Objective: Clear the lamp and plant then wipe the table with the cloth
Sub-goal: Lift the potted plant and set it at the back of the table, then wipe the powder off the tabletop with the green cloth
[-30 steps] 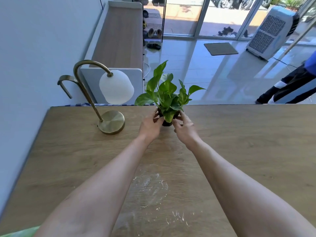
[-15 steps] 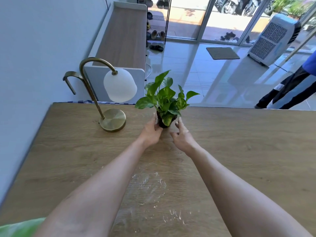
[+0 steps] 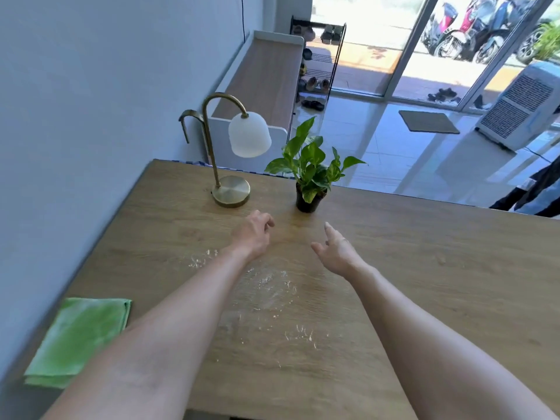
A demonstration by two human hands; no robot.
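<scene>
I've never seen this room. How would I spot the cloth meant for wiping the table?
Start at the long wooden table set against the pale wall. Follow its wall-side edge back from the brass lamp and potted plant toward the near corner, by the person's left forearm. The cloth lies flat and folded there, the only bright green, soft thing on the table.

Wooden table [image 3: 424, 283] with lamp [image 3: 231, 192], potted plant [image 3: 309, 201], green cloth [image 3: 78, 338], white crumbs [image 3: 269, 280].

shoe rack [image 3: 318, 60] by glass door, grey doormat [image 3: 428, 122], white cooler unit [image 3: 518, 113], probably motorbikes [image 3: 472, 31] outside.
</scene>
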